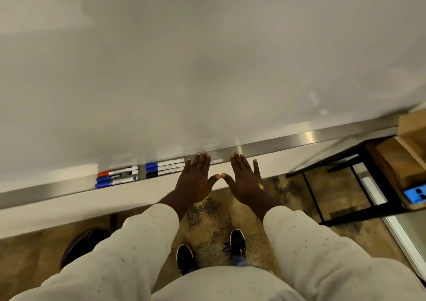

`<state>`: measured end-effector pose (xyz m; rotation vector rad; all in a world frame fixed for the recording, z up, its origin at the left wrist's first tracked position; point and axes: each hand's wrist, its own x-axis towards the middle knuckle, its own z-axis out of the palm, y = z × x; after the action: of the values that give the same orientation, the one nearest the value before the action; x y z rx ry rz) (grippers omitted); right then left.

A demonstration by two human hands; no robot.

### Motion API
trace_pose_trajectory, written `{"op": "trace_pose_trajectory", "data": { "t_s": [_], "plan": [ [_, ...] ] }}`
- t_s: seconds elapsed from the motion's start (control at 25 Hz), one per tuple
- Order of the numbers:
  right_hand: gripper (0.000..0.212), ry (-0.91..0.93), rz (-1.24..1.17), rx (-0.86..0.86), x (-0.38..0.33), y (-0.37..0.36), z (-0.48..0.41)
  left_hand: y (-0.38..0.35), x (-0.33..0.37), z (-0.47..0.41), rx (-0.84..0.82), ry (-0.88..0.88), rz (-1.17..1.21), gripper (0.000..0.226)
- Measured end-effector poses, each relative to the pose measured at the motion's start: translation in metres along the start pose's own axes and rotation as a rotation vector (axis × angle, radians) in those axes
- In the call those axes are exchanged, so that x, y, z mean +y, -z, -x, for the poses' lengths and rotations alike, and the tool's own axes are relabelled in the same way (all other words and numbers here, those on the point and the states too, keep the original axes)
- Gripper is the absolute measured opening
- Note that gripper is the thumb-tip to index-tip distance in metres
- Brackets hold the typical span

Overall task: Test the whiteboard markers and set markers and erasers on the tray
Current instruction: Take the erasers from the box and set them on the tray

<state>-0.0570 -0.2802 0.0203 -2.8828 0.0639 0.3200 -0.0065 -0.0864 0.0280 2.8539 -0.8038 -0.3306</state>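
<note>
A metal tray (pixel 299 140) runs along the bottom edge of the whiteboard (pixel 207 58). On it lie two groups of markers: a red-capped marker (pixel 117 171) with two blue-capped ones (pixel 116 180) below it, then to the right two blue-capped markers (pixel 164 164) over a black-capped marker (pixel 161 174). My left hand (pixel 196 178) and my right hand (pixel 245 179) are held flat side by side over the tray, fingers straight, thumbs nearly touching, holding nothing. The left hand covers the right ends of the second group. No eraser is in view.
A black-framed side table (pixel 368 162) with a wooden top stands at the right, carrying a brown box (pixel 412 125) and a blue object (pixel 415 194). A dark round bin (pixel 85 245) sits on the floor at lower left. My shoes are on the patterned floor below.
</note>
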Motion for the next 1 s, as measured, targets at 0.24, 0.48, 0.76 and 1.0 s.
{"op": "trace_pose_trajectory", "data": {
  "t_s": [0.24, 0.48, 0.76, 1.0],
  "plan": [
    [0.081, -0.178, -0.012, 0.074, 0.013, 0.005, 0.035, 0.008, 0.019, -0.013, -0.053, -0.147, -0.042, 0.086],
    [0.08, -0.327, -0.068, 0.147, 0.062, 0.01, 0.057, 0.005, 0.069, -0.037, -0.073, -0.253, -0.071, 0.087],
    [0.067, -0.41, -0.15, 0.271, 0.175, 0.04, 0.086, -0.002, 0.179, -0.086, -0.096, -0.289, -0.111, 0.083],
    [0.06, -0.54, -0.183, 0.369, 0.275, 0.073, 0.127, -0.005, 0.294, -0.124, -0.084, -0.384, -0.082, 0.078]
  ]
}}
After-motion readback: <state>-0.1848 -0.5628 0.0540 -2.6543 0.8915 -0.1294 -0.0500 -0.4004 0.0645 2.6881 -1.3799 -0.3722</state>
